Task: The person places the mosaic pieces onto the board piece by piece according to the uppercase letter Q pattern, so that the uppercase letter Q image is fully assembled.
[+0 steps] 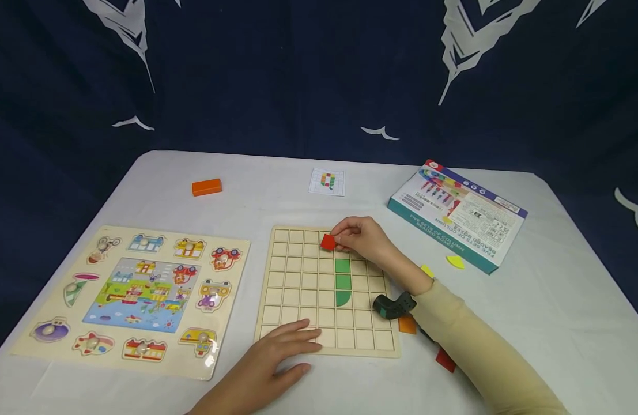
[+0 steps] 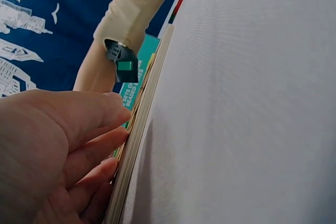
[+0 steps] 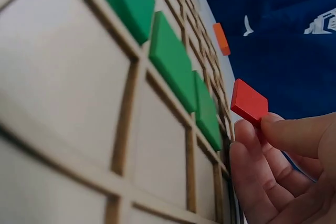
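Between thumb and fingertips, my right hand (image 1: 362, 237) pinches a red square tile (image 1: 328, 242) over the upper part of a wooden grid board (image 1: 293, 297). The right wrist view shows the red tile tilted, held at one corner. Just below it on the board, three green tiles (image 1: 343, 281) sit in one column; the lowest has a rounded corner. My left hand (image 1: 277, 360) lies at the board's lower left, fingers loosely extended over its near edge. In the left wrist view, its fingertips (image 2: 118, 139) are beside the board's edge, holding no piece.
On the left lies a picture puzzle board (image 1: 222, 300). A pattern card (image 1: 327, 182) and an orange block (image 1: 207, 187) are farther back. To the right are a box (image 1: 459, 213), yellow pieces (image 1: 455, 262), an orange piece (image 1: 407, 324) and a red piece (image 1: 445, 361).
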Available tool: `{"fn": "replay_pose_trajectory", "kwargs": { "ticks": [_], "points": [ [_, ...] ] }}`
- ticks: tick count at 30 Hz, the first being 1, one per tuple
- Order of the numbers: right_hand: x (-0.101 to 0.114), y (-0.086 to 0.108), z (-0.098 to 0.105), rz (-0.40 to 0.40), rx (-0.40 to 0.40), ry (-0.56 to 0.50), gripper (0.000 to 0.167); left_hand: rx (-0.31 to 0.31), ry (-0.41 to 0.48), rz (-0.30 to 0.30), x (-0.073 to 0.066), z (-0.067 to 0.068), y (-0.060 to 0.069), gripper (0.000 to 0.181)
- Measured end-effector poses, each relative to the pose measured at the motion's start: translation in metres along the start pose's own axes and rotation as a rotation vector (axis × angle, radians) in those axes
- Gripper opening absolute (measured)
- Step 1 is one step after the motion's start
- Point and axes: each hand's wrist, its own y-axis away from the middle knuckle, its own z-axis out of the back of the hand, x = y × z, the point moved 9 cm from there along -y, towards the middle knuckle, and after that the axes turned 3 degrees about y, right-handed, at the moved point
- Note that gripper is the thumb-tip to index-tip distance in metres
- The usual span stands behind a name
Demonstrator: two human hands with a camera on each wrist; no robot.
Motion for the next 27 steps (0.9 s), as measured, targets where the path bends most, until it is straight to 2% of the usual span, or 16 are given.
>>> {"fn": "replay_pose_trajectory", "kwargs": {
  "ticks": [5,12,19,27],
  "points": [
    [0.003,-0.001,-0.003,0.036,0.017,0.131,0.006,-0.004,0.014,0.010,0.002,0.000,0.001,0.029],
    [0.009,-0.001,-0.007,0.093,0.026,0.308,0.007,-0.019,-0.003,-0.021,-0.001,0.001,0.001,0.029],
    [0.014,0.000,-0.008,0.117,0.014,0.401,0.005,0.002,-0.002,0.010,0.002,0.001,0.000,0.025],
    [0.015,0.001,-0.007,0.105,0.005,0.444,0.006,0.006,-0.003,-0.002,0.000,0.000,0.000,0.025]
  ]
}}
